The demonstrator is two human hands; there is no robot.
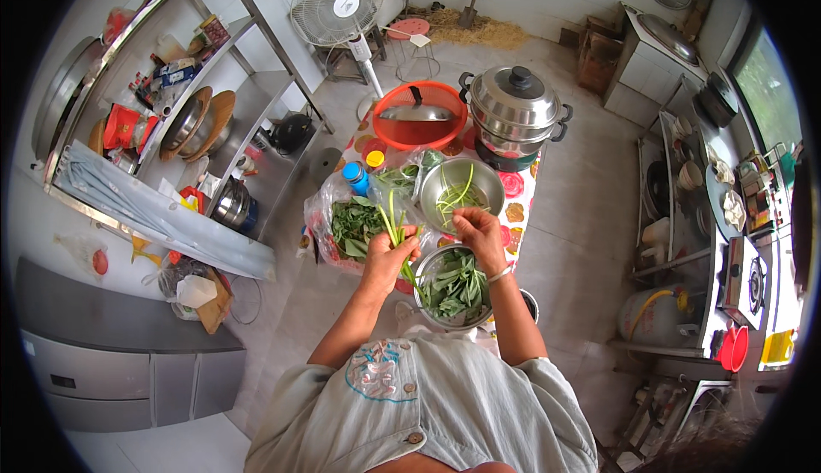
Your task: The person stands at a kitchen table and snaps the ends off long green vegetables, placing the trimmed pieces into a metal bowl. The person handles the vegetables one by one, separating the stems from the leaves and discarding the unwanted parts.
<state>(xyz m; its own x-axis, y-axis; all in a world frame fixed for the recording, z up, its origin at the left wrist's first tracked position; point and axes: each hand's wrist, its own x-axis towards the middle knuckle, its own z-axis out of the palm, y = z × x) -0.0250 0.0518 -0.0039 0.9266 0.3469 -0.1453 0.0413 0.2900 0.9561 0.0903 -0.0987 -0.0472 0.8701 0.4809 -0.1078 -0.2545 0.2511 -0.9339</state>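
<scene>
My left hand (391,259) is closed around a small bunch of green vegetable stems (392,221), which stick out above and below the fist. To its right, my right hand (481,238) has its fingertips pinched together at the near rim of a steel bowl (501,189). Cut green stems (448,203) lie in that bowl. What the pinch holds, if anything, is too small to make out. Below both hands a second steel bowl (453,326) is full of green leaves (459,286). Left of my left hand, a clear plastic bag (316,214) contains more leafy greens (353,227).
On the flowered tablecloth (511,184) stand a steel steamer pot (513,105), an orange basin (382,135) with a cleaver (416,113), a blue-capped bottle (356,179) and a yellow-lidded jar (375,160). Metal shelving (278,41) is at left, a cooking counter (711,302) at right.
</scene>
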